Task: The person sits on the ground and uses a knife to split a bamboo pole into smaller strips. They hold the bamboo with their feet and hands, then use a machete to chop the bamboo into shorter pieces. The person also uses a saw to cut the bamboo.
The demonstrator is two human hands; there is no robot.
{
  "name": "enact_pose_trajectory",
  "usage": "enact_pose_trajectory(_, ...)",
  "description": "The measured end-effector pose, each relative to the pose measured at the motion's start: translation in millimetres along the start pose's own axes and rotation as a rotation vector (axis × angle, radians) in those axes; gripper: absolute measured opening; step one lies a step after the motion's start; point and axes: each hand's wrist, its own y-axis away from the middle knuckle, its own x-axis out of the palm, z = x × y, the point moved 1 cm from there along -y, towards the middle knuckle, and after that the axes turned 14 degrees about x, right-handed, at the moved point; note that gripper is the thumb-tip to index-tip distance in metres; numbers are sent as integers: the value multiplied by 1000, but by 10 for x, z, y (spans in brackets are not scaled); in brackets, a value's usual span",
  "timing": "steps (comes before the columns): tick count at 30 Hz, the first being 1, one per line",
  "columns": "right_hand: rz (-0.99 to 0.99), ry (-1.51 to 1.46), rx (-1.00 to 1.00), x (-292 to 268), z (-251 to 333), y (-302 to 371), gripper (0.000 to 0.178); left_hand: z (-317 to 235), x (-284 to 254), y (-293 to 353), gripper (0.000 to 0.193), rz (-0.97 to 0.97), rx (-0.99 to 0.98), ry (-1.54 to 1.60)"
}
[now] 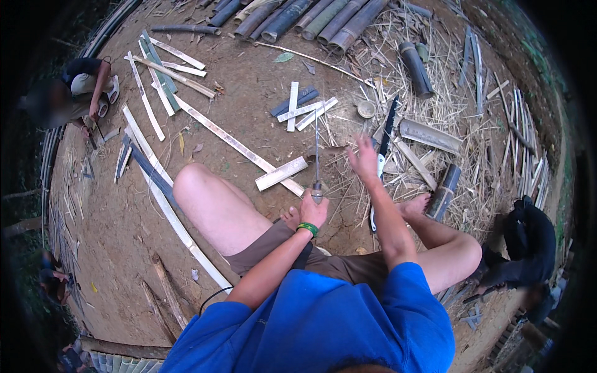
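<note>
My left hand (pixel 313 210), with a green band at its wrist, is wrapped round the handle of a knife (pixel 317 166). The knife's blade points away from me and shows nearly edge-on as a thin line. Just right of it, my right hand (pixel 364 160) is raised with fingers apart, slightly blurred, and nothing shows in it. Beside that hand lies a saw (pixel 388 127) with a dark toothed blade and a pale handle. Left of the knife, a short split bamboo piece (pixel 281 173) rests across a long bamboo strip (pixel 233 140).
Whole bamboo poles (pixel 348 28) lie at the far side. Crossed bamboo slats (pixel 306 109) are ahead, and straw-like shavings (pixel 398 74) cover the right. A bamboo half-tube (pixel 430 135) lies beyond the saw. One person (pixel 87 81) crouches far left, another (pixel 528 245) at right.
</note>
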Motion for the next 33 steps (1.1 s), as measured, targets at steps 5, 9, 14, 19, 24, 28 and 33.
enact_pose_trajectory(5,-167,222,262,-601,-1420,-260,60,23,14,12,27,-27,44,-38)
enact_pose_trajectory(9,-184,501,818,-1161,-2838,44,52,-9,49,60,28,-19,5,-9)
enact_pose_trajectory(14,-87,-355,1267,-1380,-2803,1023,58,-67,-64,100,37,16,-95,-44)
enact_pose_trajectory(19,-96,-798,1366,-1899,-1634,1150,56,-161,-116,185,44,41,-89,-186)
enact_pose_trajectory(24,-74,-663,1396,-2199,-1345,1083,61,-196,-49,156,40,36,-57,-127)
enact_pose_trajectory(28,-66,-751,1231,-2277,-1100,1076,64,-297,-63,124,34,55,-79,-170)
enact_pose_trajectory(33,0,-715,1238,-2083,-1061,900,73,28,-57,226,34,-2,-77,-56)
